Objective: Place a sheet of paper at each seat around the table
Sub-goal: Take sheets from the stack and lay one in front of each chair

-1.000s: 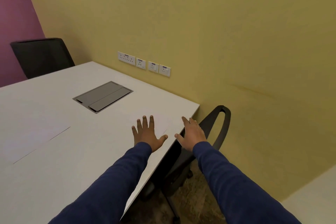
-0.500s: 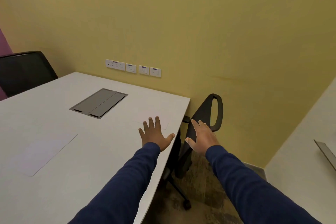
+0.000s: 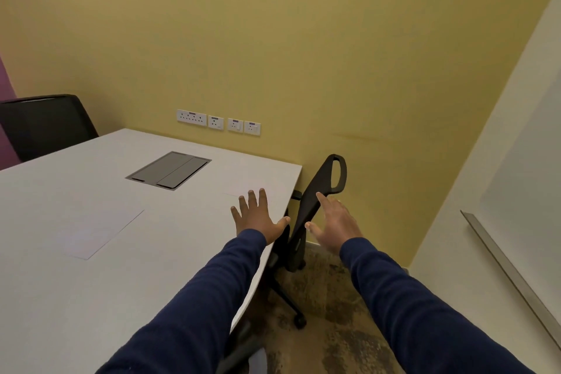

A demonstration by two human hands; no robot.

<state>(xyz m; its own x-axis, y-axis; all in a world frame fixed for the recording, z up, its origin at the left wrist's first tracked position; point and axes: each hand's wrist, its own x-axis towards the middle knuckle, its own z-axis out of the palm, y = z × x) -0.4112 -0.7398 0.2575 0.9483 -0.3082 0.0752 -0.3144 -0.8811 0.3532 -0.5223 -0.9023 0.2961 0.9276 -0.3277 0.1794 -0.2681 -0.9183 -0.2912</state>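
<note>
A white sheet of paper (image 3: 94, 229) lies flat on the white table (image 3: 60, 297) at the left. A second, faint sheet (image 3: 267, 191) lies near the table's right edge, in front of a black chair (image 3: 321, 188) tucked at that side. My left hand (image 3: 256, 217) hovers or rests over this sheet's near part, fingers straight and spread. My right hand (image 3: 334, 223) is off the table, fingers spread in front of the black chair's back, holding nothing.
A grey cable hatch (image 3: 168, 170) is set into the table's middle. Another black chair (image 3: 45, 124) stands at the far left. Wall sockets (image 3: 218, 123) sit on the yellow wall. A whiteboard (image 3: 522, 222) with a metal ledge hangs on the right wall. Patterned carpet lies below.
The view swung right. My right hand left the table's corner and moved out over the chair back. My left hand stayed by the right-hand sheet.
</note>
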